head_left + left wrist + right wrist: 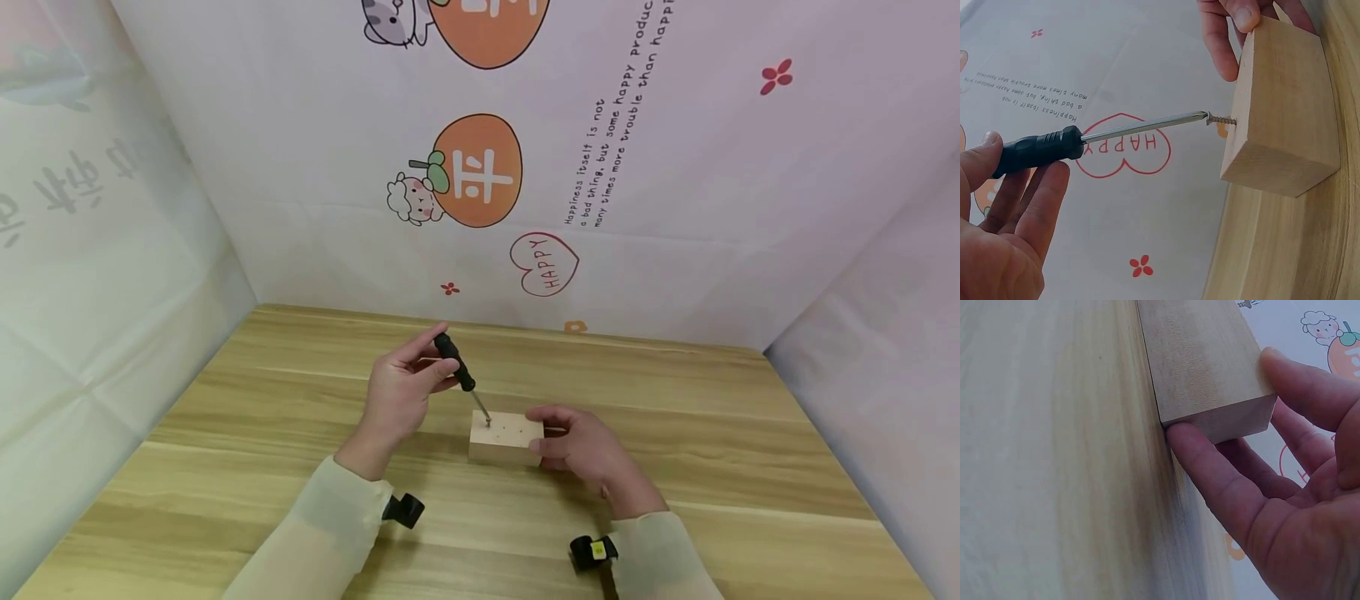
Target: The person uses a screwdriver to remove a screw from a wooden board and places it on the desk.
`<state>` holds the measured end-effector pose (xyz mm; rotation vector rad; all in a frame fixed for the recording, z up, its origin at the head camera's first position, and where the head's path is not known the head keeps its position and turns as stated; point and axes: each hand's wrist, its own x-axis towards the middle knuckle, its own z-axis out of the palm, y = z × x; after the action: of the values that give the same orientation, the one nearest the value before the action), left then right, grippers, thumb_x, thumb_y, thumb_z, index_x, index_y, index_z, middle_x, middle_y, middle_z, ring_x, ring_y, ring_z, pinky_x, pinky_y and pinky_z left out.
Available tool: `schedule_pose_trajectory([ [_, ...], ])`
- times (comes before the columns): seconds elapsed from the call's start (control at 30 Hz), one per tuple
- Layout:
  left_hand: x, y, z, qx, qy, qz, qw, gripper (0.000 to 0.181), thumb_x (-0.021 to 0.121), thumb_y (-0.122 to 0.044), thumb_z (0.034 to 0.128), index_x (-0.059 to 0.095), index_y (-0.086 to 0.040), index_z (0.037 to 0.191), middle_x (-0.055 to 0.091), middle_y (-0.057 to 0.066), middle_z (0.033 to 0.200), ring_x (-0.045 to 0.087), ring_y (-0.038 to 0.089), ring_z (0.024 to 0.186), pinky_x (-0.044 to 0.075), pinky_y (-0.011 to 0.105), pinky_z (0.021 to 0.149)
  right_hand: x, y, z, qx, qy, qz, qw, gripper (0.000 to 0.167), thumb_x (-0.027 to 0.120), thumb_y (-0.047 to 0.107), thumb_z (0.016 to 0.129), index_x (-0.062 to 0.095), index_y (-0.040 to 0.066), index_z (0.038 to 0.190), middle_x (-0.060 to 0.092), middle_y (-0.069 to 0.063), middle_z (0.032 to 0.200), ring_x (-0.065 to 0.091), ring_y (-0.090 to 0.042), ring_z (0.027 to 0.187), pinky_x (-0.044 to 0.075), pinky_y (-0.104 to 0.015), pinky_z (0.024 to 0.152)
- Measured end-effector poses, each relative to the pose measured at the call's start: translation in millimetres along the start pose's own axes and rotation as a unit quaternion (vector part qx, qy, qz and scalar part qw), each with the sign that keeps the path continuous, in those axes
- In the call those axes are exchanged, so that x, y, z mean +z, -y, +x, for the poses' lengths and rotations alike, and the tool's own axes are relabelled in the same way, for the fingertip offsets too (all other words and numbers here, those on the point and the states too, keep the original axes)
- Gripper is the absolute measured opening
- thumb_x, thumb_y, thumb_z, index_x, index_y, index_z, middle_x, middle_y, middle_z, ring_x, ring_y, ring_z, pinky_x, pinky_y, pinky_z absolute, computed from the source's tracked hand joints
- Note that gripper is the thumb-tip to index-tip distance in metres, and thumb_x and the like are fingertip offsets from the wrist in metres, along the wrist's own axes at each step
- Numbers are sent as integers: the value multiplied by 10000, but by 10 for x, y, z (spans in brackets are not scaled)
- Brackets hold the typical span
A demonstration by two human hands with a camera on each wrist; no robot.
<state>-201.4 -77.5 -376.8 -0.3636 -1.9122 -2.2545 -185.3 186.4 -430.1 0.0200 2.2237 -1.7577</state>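
Note:
A pale wooden block (pixel 504 452) (pixel 1291 94) (pixel 1204 356) lies on the table, with several small holes in its top face. Near the block's left end a screw (pixel 1222 120) stands partly sunk in the wood, its threads showing. The left hand (pixel 399 390) (pixel 1007 231) holds a black-handled screwdriver (pixel 461 371) (pixel 1041 152) between thumb and fingers, tilted, with its tip at the screw head. The right hand (pixel 587 446) (pixel 1297 469) grips the block's right end, thumb and fingers at its sides and end face.
The wood-grain table (pixel 247 433) spreads around the block. Behind it hangs a white printed cloth (pixel 337 250) with cartoon figures and lettering, and more cloth stands at the left and right sides. Black camera mounts sit on both wrists.

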Motion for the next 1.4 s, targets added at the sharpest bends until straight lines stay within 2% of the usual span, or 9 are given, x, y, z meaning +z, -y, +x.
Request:
schedule_pose_trajectory([
  [0.3, -3, 11, -1, 3, 4, 35, 10000, 492, 712, 6, 897, 631, -119, 1366, 616, 187, 1032, 683, 262, 937, 586, 402, 784, 5, -17, 15, 32, -56, 6, 10000, 404, 769, 1, 853, 692, 90, 1239, 600, -134, 1231, 614, -264, 1026, 587, -409, 763],
  [0.47, 14, -3, -10, 212, 176, 234, 9993, 473, 714, -54, 913, 625, -118, 1373, 627, 173, 1044, 679, 262, 937, 585, 395, 793, 5, -1, 14, 8, -63, -16, 10000, 417, 770, 1, 853, 684, 77, 1254, 595, -133, 1237, 613, -260, 1021, 587, -408, 763],
  [0.67, 14, -22, -9, 750, 620, 537, 9938, 438, 645, -63, 976, 569, -51, 1407, 646, 190, 1190, 659, 286, 1064, 563, 364, 864, 3, 7, 13, 29, -94, -28, 9999, 409, 770, -4, 851, 692, 85, 1243, 599, -125, 1230, 611, -260, 1019, 587, -406, 764],
  [0.8, -2, -21, 20, 711, 842, 359, 9933, 413, 636, -48, 978, 575, -48, 1387, 638, 200, 1239, 650, 307, 1095, 533, 353, 922, 6, 6, 13, 49, -113, -5, 9999, 397, 772, -6, 848, 701, 95, 1225, 604, -117, 1225, 612, -254, 1018, 588, -409, 765],
  [0.97, -13, -36, 60, 606, 1010, 305, 9926, 408, 643, -35, 966, 598, -70, 1370, 625, 241, 1214, 647, 335, 1075, 544, 367, 903, 6, -1, 12, 36, -75, -7, 10000, 394, 776, 10, 850, 694, 80, 1229, 601, -136, 1229, 612, -258, 1024, 587, -414, 767],
  [1.1, -25, -35, 101, 786, 1453, 277, 9859, 427, 596, -8, 983, 569, -53, 1407, 616, 222, 1243, 614, 397, 1121, 536, 386, 918, 7, 4, 13, 54, -71, 4, 10000, 391, 774, 9, 851, 694, 77, 1228, 600, -139, 1230, 609, -262, 1025, 587, -417, 768],
  [1.17, -40, -12, 132, 862, 1720, 164, 9812, 417, 569, -3, 997, 549, -23, 1414, 615, 187, 1275, 606, 379, 1152, 527, 397, 935, 7, 9, 11, 69, -63, 17, 10000, 389, 772, 7, 854, 694, 77, 1229, 599, -139, 1230, 606, -261, 1025, 587, -418, 770],
  [1.27, -59, 21, 178, 899, 2096, -202, 9734, 403, 536, 17, 1009, 533, -3, 1412, 581, 215, 1324, 599, 373, 1171, 511, 437, 956, 3, 16, 2, 49, -31, 10, 10000, 393, 770, 13, 858, 686, 65, 1238, 595, -145, 1235, 605, -263, 1026, 586, -424, 775],
  [1.4, -58, 31, 215, 787, 2220, -433, 9709, 409, 523, 60, 1001, 556, -27, 1399, 597, 235, 1274, 626, 376, 1130, 517, 467, 941, 0, 23, -2, 38, -13, 11, 10000, 410, 770, 18, 861, 675, 59, 1258, 587, -150, 1252, 599, -264, 1041, 585, -428, 780],
])
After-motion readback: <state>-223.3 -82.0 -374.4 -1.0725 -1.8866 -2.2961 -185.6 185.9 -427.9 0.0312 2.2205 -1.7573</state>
